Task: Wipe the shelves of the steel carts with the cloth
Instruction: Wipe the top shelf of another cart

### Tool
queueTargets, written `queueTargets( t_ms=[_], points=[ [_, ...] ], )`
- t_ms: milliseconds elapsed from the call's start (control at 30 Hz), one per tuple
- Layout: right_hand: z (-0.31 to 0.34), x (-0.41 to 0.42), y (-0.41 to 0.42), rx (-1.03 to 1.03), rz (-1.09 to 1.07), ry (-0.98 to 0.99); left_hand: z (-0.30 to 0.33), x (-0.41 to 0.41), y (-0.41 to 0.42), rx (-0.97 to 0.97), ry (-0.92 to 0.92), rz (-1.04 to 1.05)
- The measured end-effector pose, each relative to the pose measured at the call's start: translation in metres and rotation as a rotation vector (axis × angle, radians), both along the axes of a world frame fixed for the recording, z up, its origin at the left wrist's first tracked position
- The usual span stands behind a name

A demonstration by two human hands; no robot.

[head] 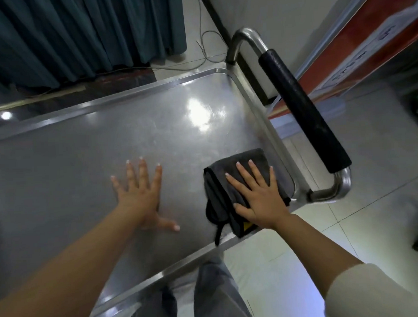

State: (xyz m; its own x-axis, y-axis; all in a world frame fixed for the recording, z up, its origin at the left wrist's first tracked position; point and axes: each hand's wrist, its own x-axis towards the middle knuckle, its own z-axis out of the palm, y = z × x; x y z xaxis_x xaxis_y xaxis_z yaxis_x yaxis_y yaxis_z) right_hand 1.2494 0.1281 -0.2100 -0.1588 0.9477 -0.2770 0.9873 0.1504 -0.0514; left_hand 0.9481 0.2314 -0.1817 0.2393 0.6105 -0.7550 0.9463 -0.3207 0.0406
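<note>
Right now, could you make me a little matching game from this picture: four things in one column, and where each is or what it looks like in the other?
Things:
1. left hand
2. right hand
3. handle
4. curtain

States:
A. black grip on a steel tube
B. flat on the cloth
C. dark teal, hanging to the floor
D. flat on the bare shelf

Pairs: 1-D, 2-B, 3-A, 4-C

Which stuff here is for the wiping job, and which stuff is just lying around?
For the job:
cloth, pressed flat under the right hand
cart shelf, with the left hand flat on it

Just around:
cart handle
curtain
wires on the floor
</note>
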Motion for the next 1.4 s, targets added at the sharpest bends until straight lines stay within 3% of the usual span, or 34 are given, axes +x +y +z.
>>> queueTargets(
  t_ms=[500, 633, 800, 1067, 1400],
  points=[
    [0.0, -0.004, 0.275, -0.134, -0.064, 0.108, 0.001, 0.01, -0.003, -0.024, 0.098, 0.021],
    [-0.001, 0.007, 0.303, -0.127, -0.031, 0.105, 0.0, 0.011, -0.002, -0.021, 0.094, 0.022],
    [-0.001, 0.027, 0.26, -0.045, -0.027, 0.085, -0.004, 0.011, -0.003, 0.013, 0.056, 0.017],
    [0.001, 0.037, 0.088, -0.016, -0.179, 0.046, -0.009, 0.007, -0.001, 0.05, 0.029, 0.029],
    [0.014, -0.011, -0.072, -0.089, -0.526, -0.001, -0.009, -0.001, -0.008, 0.16, -0.063, -0.021]
  ],
)
